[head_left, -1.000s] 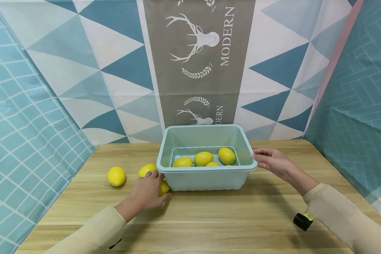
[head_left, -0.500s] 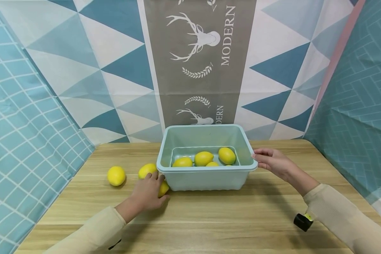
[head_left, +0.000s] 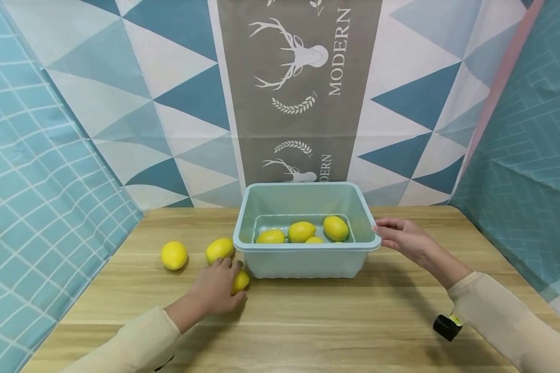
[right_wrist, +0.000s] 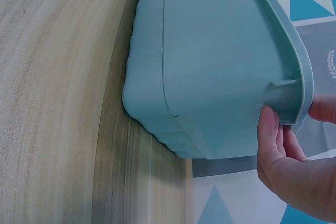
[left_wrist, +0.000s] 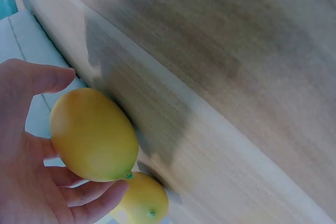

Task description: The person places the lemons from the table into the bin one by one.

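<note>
My left hand (head_left: 213,287) curls around a yellow lemon (left_wrist: 94,135) on the table, just left of the bin; in the left wrist view the fingers lie along it, with the thumb near its upper side. A second lemon (head_left: 220,250) sits just beyond that hand, and a third lemon (head_left: 174,255) lies further left. The pale blue-green plastic bin (head_left: 303,263) stands upright with several lemons (head_left: 301,232) inside, some partly hidden by its front wall. At its right end, my right hand (head_left: 403,239) pinches the rim (right_wrist: 302,61) between thumb and fingers.
The wooden table (head_left: 317,326) runs under everything. A patterned cloth backdrop (head_left: 303,103) rises behind the bin, with blue tiled sheets (head_left: 51,207) at the sides. A small black device (head_left: 447,327) hangs beneath the right sleeve.
My left hand and its lemon have shifted slightly toward me, away from the bin. The right hand keeps its place on the rim. The whole view has drifted slightly.
</note>
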Motion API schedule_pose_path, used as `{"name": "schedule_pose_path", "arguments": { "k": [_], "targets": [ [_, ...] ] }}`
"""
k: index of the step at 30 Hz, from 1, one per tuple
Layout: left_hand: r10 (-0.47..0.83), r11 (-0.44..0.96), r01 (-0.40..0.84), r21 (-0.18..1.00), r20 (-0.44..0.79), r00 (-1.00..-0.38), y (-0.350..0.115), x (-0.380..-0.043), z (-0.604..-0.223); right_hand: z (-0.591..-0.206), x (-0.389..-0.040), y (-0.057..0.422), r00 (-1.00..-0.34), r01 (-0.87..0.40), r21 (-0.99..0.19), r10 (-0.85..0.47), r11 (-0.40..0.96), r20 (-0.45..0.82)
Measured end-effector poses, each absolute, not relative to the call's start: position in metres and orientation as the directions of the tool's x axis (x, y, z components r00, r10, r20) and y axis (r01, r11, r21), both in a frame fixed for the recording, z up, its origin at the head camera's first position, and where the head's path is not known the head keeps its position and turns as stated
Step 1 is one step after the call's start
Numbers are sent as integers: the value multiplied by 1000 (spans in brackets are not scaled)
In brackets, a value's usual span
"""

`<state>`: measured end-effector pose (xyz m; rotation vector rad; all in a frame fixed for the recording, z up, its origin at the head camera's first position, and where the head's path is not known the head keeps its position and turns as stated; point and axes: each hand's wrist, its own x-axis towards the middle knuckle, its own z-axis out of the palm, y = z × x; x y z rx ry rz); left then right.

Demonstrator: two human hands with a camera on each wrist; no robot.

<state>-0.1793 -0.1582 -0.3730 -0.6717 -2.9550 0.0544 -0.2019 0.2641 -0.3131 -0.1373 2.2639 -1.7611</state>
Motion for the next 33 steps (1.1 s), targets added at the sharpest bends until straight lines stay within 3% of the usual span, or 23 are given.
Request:
{"name": "schedule_pose_path", "arguments": {
  "k": [8,21,33],
  "targets": [
    [465,885,461,-61,102,-879,-160,-180,-373,-313,-201,265,-960,82,-968,-242,236,-140],
    [535,843,536,39,34,-844,-164,-190,-375,-311,-202,264,-960,87,-969,-239,231,-143],
    [545,838,545,-14,11,-838,-167,-173,-370,-313,-200,265,-960,71,-971,-250,228,-129]
  ]
}}
